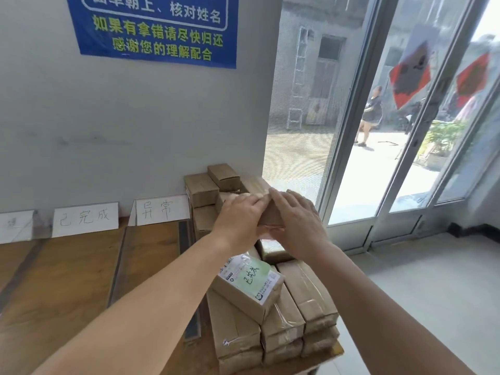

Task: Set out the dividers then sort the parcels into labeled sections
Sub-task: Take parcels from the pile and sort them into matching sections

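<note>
Brown cardboard parcels are stacked at the right end of a wooden table [67, 280]. My left hand [238, 212] and my right hand [295, 220] both hold one small brown parcel [270, 216] above the stack, fingers laid over its top and sides. Just below lies a parcel with a green handwritten label [249, 280]. More parcels [205, 188] are piled against the wall behind. Clear dividers [119, 266] split the table into sections, each with a white handwritten sign card: one at the middle [85, 219], one to its right [162, 209], a third partly cut off at the left [15, 226].
A dark divider strip [186, 239] runs beside the parcel stack. A blue poster [154, 28] hangs on the grey wall. Glass doors [378, 131] stand to the right, with a person walking outside. Pale tiled floor [433, 293] lies right of the table.
</note>
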The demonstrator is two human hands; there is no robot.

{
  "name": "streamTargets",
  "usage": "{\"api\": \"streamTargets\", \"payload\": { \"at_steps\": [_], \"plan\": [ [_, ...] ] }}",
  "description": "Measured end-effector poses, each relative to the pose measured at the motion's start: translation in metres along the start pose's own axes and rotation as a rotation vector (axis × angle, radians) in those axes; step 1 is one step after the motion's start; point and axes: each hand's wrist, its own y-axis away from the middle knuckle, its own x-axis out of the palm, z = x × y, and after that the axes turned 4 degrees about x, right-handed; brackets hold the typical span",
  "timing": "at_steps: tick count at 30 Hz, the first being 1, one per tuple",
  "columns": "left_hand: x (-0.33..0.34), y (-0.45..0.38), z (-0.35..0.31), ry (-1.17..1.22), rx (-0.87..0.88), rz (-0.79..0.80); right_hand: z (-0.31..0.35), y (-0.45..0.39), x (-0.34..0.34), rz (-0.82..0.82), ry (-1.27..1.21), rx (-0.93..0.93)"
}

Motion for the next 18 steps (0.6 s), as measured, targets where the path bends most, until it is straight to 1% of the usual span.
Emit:
{"api": "streamTargets", "payload": {
  "at_steps": [1, 3, 6, 8, 10, 13, 15, 18],
  "plan": [
    [-0.001, 0.000, -0.002, 0.010, -0.027, 0.009, -0.001, 0.001, 0.001, -0.008, -0.007, 0.011],
    [-0.001, 0.003, -0.005, 0.051, -0.122, 0.019, -0.004, 0.003, 0.003, 0.003, -0.071, 0.105],
    [0.001, 0.018, -0.003, 0.170, -0.347, 0.073, -0.021, 0.003, 0.012, 0.084, -0.283, 0.339],
    [0.004, 0.034, -0.002, 0.279, -0.505, 0.090, -0.032, 0.004, 0.017, 0.110, -0.428, 0.431],
    [0.010, 0.053, -0.003, 0.362, -0.619, 0.089, -0.040, 0.003, 0.024, 0.109, -0.532, 0.493],
    [0.022, 0.076, -0.009, 0.383, -0.739, 0.138, -0.045, 0.003, 0.033, 0.145, -0.664, 0.573],
    [0.030, 0.087, -0.015, 0.393, -0.818, 0.157, -0.047, 0.004, 0.039, 0.159, -0.702, 0.588],
    [0.042, 0.100, -0.022, 0.481, -0.955, 0.166, -0.047, 0.005, 0.045, 0.201, -0.733, 0.599]
  ]
}}
